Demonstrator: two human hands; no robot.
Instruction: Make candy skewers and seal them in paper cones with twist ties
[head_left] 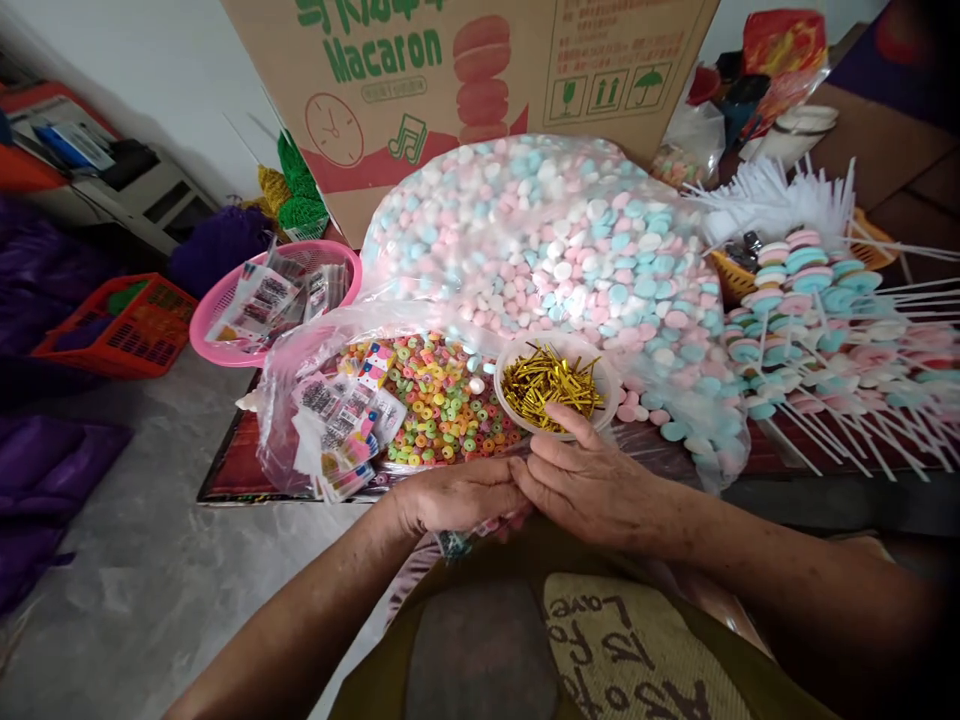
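My left hand is closed on a small printed plastic packet, which hangs below its fingers, largely hidden. Against its fingertips presses my right hand, with the index finger stretched over the near rim of a bowl and the other fingers curled. Whatever those curled fingers pinch is hidden. The round white bowl holds gold twist ties. Just left of it, small colourful ring candies lie in an opened clear bag, and several printed packets rest on the bag's left side.
A big clear bag of pastel candies fills the middle, before a Macaron carton. Candy sticks are piled at right, near white sticks. At left are a pink basket of packets and an orange basket on the floor.
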